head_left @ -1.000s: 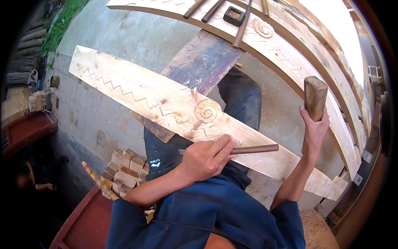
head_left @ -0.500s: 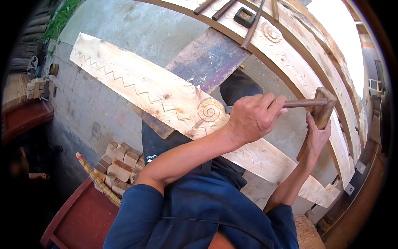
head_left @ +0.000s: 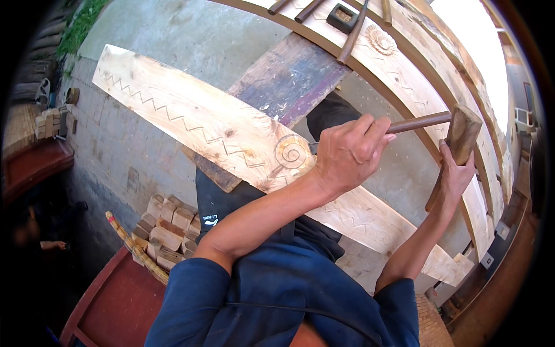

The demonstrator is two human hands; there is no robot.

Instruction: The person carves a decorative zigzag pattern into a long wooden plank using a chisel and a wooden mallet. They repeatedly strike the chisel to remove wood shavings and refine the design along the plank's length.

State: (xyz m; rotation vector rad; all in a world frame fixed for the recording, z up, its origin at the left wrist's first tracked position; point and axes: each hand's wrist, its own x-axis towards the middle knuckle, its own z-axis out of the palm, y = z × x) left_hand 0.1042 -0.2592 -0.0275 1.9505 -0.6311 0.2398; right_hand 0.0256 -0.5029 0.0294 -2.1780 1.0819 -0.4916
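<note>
My left hand (head_left: 351, 153) is closed round the dark wooden handle of a chisel (head_left: 421, 122). Its narrow blade reaches left to the edge of a carved spiral (head_left: 291, 151) on a long pale plank (head_left: 191, 107). Zigzag lines run along the plank on both sides of the spiral. To the right, my right hand (head_left: 458, 176) grips a wooden mallet (head_left: 464, 134) close below its head. The mallet's head is up against the butt of the chisel handle, or very near it; I cannot tell which. My left fingers hide the middle of the chisel.
A dark bench board (head_left: 289, 78) with shavings supports the plank. Beyond lies another long plank (head_left: 404, 75) with a carved rosette (head_left: 380, 40), more chisels (head_left: 352, 36) and a small black box (head_left: 342, 18). Wooden blocks (head_left: 167, 231) and a red tray (head_left: 118, 301) sit lower left.
The mallet and my right hand have shifted slightly right and up. The butt of the chisel has tilted up, while its blade stays by the spiral.
</note>
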